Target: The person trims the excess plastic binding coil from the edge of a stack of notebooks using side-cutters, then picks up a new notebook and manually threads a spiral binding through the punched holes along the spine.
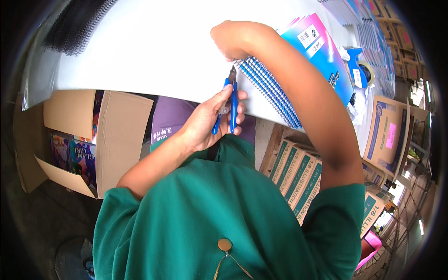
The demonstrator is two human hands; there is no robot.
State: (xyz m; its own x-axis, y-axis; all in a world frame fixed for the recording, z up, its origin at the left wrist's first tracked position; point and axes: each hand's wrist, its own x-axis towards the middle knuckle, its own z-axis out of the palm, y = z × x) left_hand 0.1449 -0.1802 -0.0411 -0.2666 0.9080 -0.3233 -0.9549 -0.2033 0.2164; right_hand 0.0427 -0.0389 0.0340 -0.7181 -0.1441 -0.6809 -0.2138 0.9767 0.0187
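Observation:
My left hand (205, 120) grips blue-handled cutters (232, 100), whose dark jaws point up at the end of the wire spiral binding (268, 91) of a stack of notebooks. The top notebook (319, 49) has a blue and pink cover and lies slanted on the white table (154, 46). My right hand (233, 39) is closed in a fist on the upper corner of the stack, right at the spiral's end, holding it down. The cutter jaws sit just below that fist, touching or almost touching the wire.
Black spiral coils (77, 21) lie at the table's far left. An open cardboard box (112, 140) with colourful books (77, 158) stands below the table edge. Green-and-white cartons (298, 177) stand to the right, beside a brown carton (389, 130). A tape dispenser (361, 70) sits by more notebook stacks (373, 28).

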